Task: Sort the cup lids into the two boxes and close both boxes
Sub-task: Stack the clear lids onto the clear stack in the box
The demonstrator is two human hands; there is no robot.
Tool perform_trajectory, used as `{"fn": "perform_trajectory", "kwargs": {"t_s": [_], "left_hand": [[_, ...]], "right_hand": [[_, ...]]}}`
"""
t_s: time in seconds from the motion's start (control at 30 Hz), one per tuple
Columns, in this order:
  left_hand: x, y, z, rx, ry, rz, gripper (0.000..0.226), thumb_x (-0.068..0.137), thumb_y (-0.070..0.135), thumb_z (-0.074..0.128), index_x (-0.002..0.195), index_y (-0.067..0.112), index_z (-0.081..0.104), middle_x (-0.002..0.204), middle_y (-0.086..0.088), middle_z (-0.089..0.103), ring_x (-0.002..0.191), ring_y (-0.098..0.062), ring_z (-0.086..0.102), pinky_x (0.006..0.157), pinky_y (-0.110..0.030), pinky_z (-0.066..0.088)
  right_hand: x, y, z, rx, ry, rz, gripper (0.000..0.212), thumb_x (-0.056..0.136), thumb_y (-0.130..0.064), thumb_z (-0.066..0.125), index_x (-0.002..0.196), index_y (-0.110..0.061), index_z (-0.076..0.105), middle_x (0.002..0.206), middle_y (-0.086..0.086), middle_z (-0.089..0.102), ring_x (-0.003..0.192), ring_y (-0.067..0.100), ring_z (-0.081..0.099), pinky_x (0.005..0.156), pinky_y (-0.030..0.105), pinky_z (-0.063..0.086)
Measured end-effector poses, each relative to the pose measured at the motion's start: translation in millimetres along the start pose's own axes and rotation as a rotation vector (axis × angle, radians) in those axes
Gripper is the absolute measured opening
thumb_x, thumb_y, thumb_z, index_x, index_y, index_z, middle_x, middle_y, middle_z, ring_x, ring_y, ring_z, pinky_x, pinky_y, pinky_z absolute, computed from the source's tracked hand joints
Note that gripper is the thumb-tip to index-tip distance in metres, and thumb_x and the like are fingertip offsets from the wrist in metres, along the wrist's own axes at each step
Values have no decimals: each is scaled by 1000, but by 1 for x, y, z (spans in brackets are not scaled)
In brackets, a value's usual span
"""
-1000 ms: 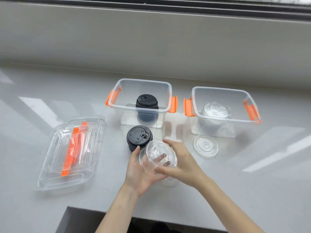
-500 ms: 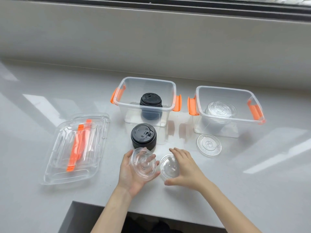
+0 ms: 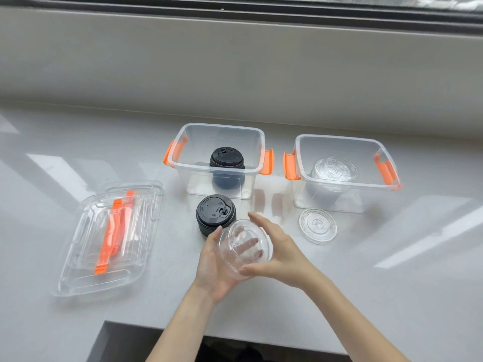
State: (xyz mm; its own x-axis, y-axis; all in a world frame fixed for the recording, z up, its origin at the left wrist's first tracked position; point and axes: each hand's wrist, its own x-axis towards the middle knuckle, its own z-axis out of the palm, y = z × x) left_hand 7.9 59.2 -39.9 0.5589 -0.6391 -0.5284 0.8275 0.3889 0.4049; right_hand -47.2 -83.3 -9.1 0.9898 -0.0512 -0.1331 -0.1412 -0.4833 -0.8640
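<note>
Both my hands hold a stack of clear dome lids [image 3: 244, 248] above the counter. My left hand [image 3: 213, 267] cups it from underneath and my right hand [image 3: 282, 253] closes over its right side. Just behind them a stack of black lids [image 3: 215, 212] stands on the counter. The left clear box [image 3: 180, 163] with orange clips holds more black lids [image 3: 226, 160]. The right clear box [image 3: 339, 182] holds clear lids [image 3: 334, 169]. One flat clear lid [image 3: 317, 226] lies in front of the right box.
Two clear box covers with orange handles [image 3: 109, 236] lie stacked at the left of the white counter. The counter's front edge [image 3: 235, 331] runs under my forearms. A wall and a window sill rise behind the boxes.
Half a second ago each hand held a separate clear lid, side by side. The two lids are now together in one stack between both hands, a little higher.
</note>
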Motion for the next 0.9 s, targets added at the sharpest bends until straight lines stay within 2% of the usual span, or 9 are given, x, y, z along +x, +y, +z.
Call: {"fn": "perform_trajectory", "kwargs": {"t_s": [0.07,0.17,0.27,0.33,0.43,0.57,0.63,0.77,0.9], "left_hand": [[6,-4,8,14,-22,12,46,82,49,46,107,15,64,114,-16,63,101,-35,62,83,-44,48],[16,-9,14,24,-40,9,45,82,47,45,106,14,63,101,-14,69,89,-32,68,85,-43,49],[23,-12,21,51,-33,-42,41,76,48,49,87,13,69,105,-16,63,96,-37,59,88,-46,44],[29,-14,25,89,-29,-55,43,73,49,49,87,13,67,105,-17,62,98,-37,56,83,-47,46],[38,-16,33,124,-27,-66,44,81,49,41,90,13,64,103,-17,61,93,-36,58,80,-47,47],[47,-18,41,148,-32,-80,44,83,49,39,86,15,66,99,-17,62,91,-36,59,81,-48,46],[52,-19,43,158,-41,-85,45,83,49,40,83,15,69,99,-17,62,90,-36,59,81,-48,46],[57,-19,45,173,-34,-94,46,82,49,41,75,17,73,100,-17,61,89,-37,60,81,-48,46],[61,-16,47,179,-24,-101,44,83,50,40,88,14,66,107,-19,59,90,-39,59,82,-49,46]], "right_hand": [[-1,1,1,-14,-12,-1,100,59,-25,85,139,-38,27,133,-16,39,126,-1,34,93,0,27],[-5,4,-5,-26,-3,10,102,60,-27,84,141,-37,24,132,-18,37,127,-3,31,95,3,26],[-12,9,-23,16,44,57,97,62,-32,83,141,-36,26,134,-18,35,129,-3,29,96,7,24],[-12,22,-41,30,180,107,83,69,-33,78,138,-31,34,135,-16,38,129,0,31,100,14,23],[-5,61,-66,-189,422,179,65,74,-31,73,131,-18,45,133,-5,49,127,15,37,98,19,26],[4,105,-78,-429,404,402,88,68,-47,72,139,-13,33,143,8,40,135,26,28,110,36,28],[8,115,-76,-475,377,455,96,67,-52,70,142,-14,25,147,9,34,137,28,25,112,39,26],[6,109,-72,-407,446,370,89,66,-45,74,138,-15,33,140,5,45,130,26,37,106,35,32],[-4,71,-80,-121,460,181,82,65,-38,80,135,-23,39,126,-6,48,124,11,39,98,19,29]]}}
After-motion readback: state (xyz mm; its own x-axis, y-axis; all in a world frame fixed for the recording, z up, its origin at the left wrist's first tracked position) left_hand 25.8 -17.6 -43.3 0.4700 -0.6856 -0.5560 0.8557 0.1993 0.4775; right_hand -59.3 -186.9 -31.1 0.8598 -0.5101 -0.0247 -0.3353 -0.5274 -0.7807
